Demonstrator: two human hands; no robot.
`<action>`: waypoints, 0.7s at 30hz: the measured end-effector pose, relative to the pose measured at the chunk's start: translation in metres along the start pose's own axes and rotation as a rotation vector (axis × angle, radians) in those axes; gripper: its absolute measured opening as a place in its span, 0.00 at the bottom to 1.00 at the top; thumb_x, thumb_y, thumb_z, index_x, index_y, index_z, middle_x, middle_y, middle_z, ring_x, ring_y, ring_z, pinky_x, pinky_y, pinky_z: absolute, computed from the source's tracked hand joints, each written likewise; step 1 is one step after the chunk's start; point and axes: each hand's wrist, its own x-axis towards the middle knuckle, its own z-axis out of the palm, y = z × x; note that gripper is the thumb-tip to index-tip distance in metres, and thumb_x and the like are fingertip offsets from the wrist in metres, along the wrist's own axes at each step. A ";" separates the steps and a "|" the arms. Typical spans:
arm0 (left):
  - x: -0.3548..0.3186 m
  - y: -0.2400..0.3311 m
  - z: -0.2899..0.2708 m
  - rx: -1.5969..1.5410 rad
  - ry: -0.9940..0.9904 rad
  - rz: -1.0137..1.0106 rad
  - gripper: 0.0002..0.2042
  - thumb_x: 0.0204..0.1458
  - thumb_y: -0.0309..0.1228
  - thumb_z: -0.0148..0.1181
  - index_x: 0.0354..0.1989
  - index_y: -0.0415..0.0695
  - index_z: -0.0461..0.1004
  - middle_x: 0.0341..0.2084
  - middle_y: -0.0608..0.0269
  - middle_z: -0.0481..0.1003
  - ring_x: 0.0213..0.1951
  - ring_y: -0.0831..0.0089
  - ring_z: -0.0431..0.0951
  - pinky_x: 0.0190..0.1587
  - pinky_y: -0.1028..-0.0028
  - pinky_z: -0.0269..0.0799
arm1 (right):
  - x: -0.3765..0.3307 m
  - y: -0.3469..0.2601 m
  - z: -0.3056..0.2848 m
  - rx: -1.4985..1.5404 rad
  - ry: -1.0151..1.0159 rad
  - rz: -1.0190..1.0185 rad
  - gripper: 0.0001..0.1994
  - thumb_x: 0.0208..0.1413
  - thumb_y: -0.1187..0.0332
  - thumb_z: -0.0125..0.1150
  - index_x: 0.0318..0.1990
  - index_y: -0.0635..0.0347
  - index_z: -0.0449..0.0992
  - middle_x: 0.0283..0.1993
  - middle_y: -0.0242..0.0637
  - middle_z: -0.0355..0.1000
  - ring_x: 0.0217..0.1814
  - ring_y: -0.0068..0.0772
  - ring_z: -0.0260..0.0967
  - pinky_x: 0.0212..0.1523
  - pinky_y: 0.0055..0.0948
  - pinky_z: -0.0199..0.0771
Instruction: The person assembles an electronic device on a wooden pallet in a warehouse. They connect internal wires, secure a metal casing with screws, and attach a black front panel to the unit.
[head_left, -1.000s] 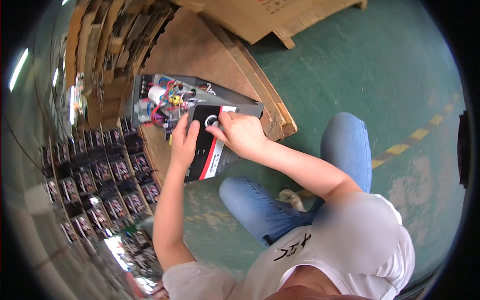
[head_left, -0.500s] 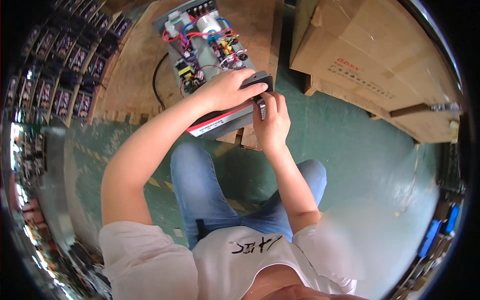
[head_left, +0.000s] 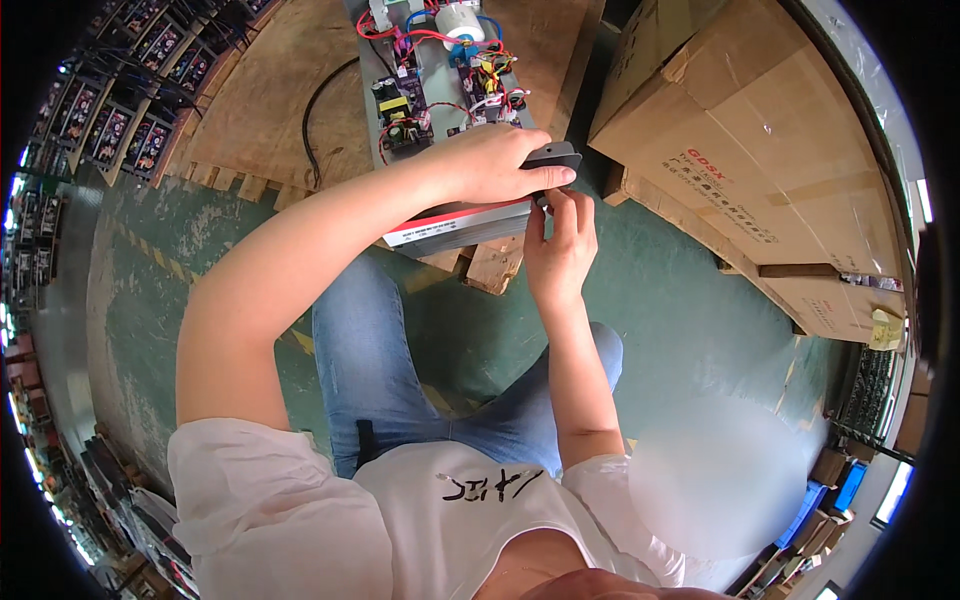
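Head view: nearest, the right hand (head_left: pixel 560 245) now pinches, fingers narrow, at the near corner of the open electronics unit (head_left: pixel 450 120), apparently on a small fastener, too small to confirm. The left hand (head_left: pixel 495 160), formerly flat on the front panel, now clamps the dark end plate (head_left: pixel 552 156). The unit rests on the wooden pallet (head_left: pixel 270 110); cardboard boxes (head_left: pixel 760 150) lie beyond.

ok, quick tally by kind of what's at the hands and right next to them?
Hands: 2, left hand, right hand
Open electronics unit: 1
Dark cover panel: 1
Wooden pallet: 1
Large cardboard box: 1
Total: 6
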 end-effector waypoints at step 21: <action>-0.003 0.002 0.006 0.009 0.135 -0.095 0.19 0.56 0.44 0.52 0.41 0.36 0.70 0.33 0.41 0.75 0.38 0.46 0.76 0.40 0.56 0.71 | 0.047 0.017 -0.048 0.160 -0.189 0.017 0.28 0.43 0.81 0.63 0.55 0.61 0.65 0.56 0.46 0.64 0.57 0.48 0.64 0.54 0.36 0.67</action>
